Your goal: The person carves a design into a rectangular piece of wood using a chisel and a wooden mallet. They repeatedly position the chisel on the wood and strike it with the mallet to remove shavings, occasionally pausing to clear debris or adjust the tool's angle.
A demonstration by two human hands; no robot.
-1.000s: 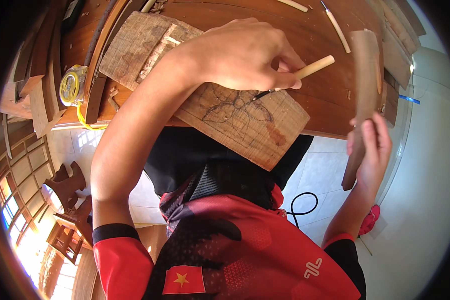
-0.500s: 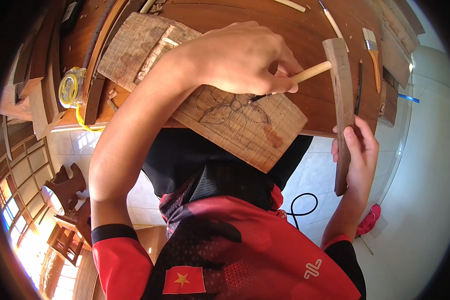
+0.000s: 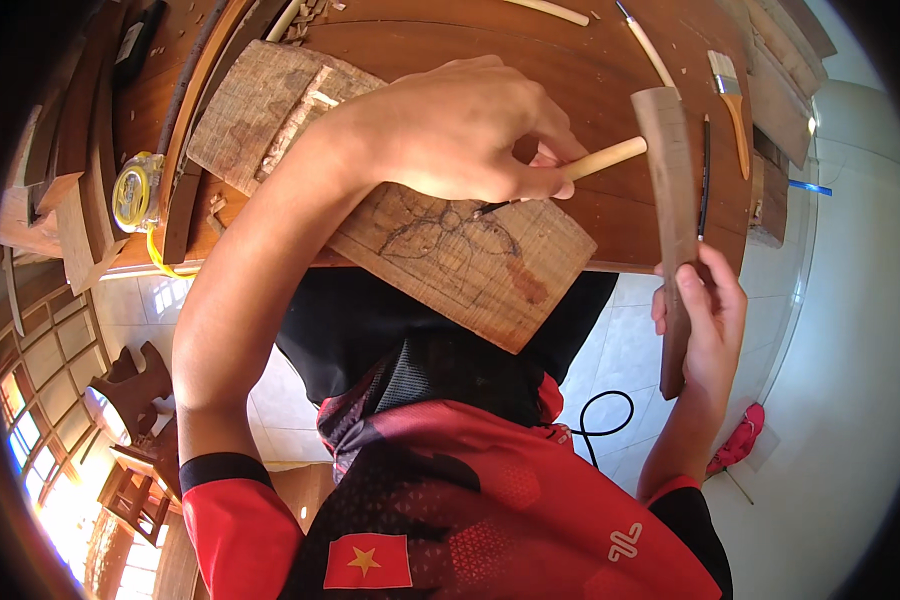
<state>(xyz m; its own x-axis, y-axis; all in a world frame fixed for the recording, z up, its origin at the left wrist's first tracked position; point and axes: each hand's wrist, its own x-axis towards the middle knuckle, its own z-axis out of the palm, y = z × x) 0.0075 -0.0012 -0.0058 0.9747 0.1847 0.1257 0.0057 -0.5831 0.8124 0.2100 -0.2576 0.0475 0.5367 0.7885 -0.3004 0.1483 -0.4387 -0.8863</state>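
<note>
My left hand (image 3: 490,130) grips a carving tool with a pale wooden handle (image 3: 610,155), its dark tip at a pencilled flower outline on a worn wooden board (image 3: 500,300). The board lies tilted at the table's near edge, a pale gouged groove showing at its far end. My right hand (image 3: 710,310) is closed round the lower part of a long dark wooden bar (image 3: 668,160), held upright in the picture beside the tool's handle end; I cannot tell whether they touch.
A paintbrush (image 3: 730,110), pencil (image 3: 706,180) and pale-handled tool (image 3: 648,45) lie on the table (image 3: 580,60). A yellow tape measure (image 3: 135,195) sits left, beside several wood strips (image 3: 80,190). Planks (image 3: 780,70) rest far right; a cable (image 3: 610,420) loops on the floor.
The bar in my right hand has swung left toward the handle, uncovering the paintbrush and pencil. My left hand and tool have shifted slightly left in the picture, along with the board.
</note>
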